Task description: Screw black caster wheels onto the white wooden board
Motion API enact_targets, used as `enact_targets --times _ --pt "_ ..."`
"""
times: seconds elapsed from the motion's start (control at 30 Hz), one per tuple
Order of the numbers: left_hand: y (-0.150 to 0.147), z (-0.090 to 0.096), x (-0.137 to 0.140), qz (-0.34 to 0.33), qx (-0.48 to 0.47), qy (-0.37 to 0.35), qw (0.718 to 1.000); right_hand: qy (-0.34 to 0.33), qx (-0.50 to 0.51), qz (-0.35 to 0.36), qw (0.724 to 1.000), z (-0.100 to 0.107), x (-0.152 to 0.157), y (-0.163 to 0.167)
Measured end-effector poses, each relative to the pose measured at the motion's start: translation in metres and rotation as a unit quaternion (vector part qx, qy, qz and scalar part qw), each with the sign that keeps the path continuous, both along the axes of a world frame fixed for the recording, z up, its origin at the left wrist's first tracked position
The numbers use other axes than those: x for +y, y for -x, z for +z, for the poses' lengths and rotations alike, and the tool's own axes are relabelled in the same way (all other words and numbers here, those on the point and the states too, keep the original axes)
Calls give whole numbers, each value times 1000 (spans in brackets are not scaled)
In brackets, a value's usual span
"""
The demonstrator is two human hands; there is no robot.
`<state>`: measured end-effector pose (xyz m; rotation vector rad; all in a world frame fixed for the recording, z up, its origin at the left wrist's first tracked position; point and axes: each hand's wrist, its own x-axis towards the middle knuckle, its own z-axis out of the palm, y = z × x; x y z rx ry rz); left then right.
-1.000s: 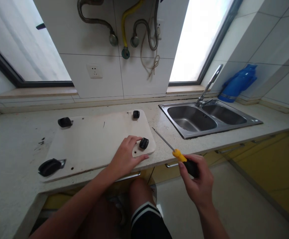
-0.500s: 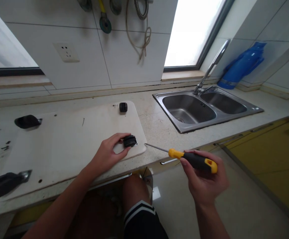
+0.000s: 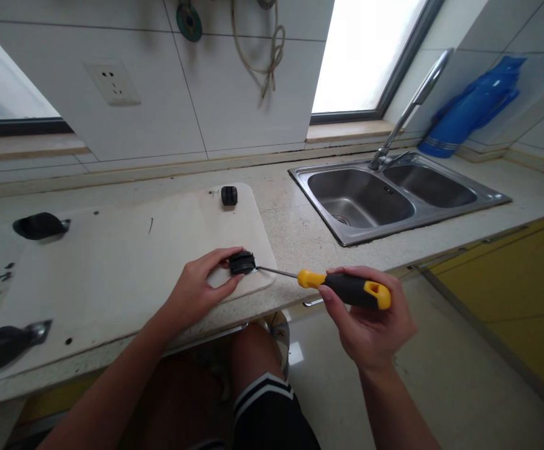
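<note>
My left hand [image 3: 206, 279] grips a black caster wheel [image 3: 242, 262] between thumb and fingers, near the right end of a white board [image 3: 126, 275] lying on the counter. In my right hand [image 3: 375, 319] is a screwdriver [image 3: 341, 287] with a yellow and black handle. Its thin shaft points left, and the tip meets the right edge of the caster's metal plate. A second black caster [image 3: 229, 195] sits on the board's far right corner. Two black bracket-like pieces [image 3: 42, 225] stick out at the board's left end.
A double steel sink [image 3: 360, 194] with a faucet [image 3: 410, 112] is set into the counter on the right, a blue thermos [image 3: 473, 106] behind it. Small dark screws [image 3: 5, 274] lie at the far left. My knee [image 3: 255, 356] is under the counter edge.
My right hand has brought the screwdriver leftward, its tip going from beside the board's edge to the caster's plate. My left hand keeps its grip on the caster. The view has shifted slightly.
</note>
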<state>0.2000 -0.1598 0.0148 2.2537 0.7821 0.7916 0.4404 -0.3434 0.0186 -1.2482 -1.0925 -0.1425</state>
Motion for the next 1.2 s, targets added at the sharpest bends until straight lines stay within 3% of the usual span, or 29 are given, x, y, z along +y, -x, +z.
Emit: enact_targets --times 0.23,0.5,0.7,0.83,0.97,1.0,1.13,1.2 --pt "0 -1 1 -8 -1 -1 1000 29 -1 19 999 6 2 1" --pt "-2 -4 2 -24 -20 -24 999 65 -102 -6 993 34 5 6" --pt "-3 -6 4 -32 -35 -22 999 67 -200 16 977 56 26 9" --pt "-4 -5 4 -35 -50 -23 998 106 -323 21 940 89 40 4" --pt "-5 -6 5 -47 -67 -14 997 276 -369 105 881 130 48 5" --pt "-5 -7 5 -50 -72 -10 996 312 -383 88 865 138 50 7" --pt "-6 -10 7 -61 -87 -4 994 415 -430 -100 796 157 61 19" --pt "-7 -11 9 -61 -90 -1 994 426 -446 -56 785 164 66 22"
